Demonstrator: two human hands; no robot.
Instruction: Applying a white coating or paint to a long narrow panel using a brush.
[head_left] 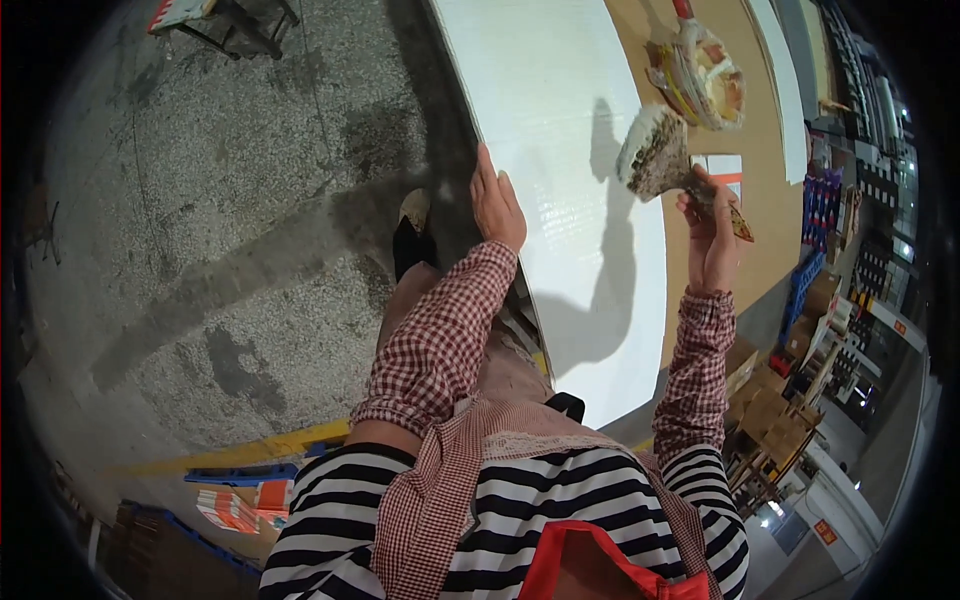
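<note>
A long white sheet (580,240) with wet, shiny patches lies on the work surface in front of me. My left hand (497,207) is open, its fingers stretched out along the sheet's left edge. In my right hand (712,225) is a wide brush (655,155), gripped by its handle, with worn, stained pale bristles pointing left over the sheet's right side. Its shadow and my arm's shadow fall on the sheet. Beyond the brush stands a round tub (712,85), caked with pale residue, with a red-handled tool (684,10) at its far side.
Brown board (760,215) lies under the sheet's right side, with a small white-and-orange printed piece (722,170) beside the brush. Speckled floor (250,200) stretches left, with a low stand (230,25) at the far left. Cartons (770,410) and a blue pallet (800,290) sit right.
</note>
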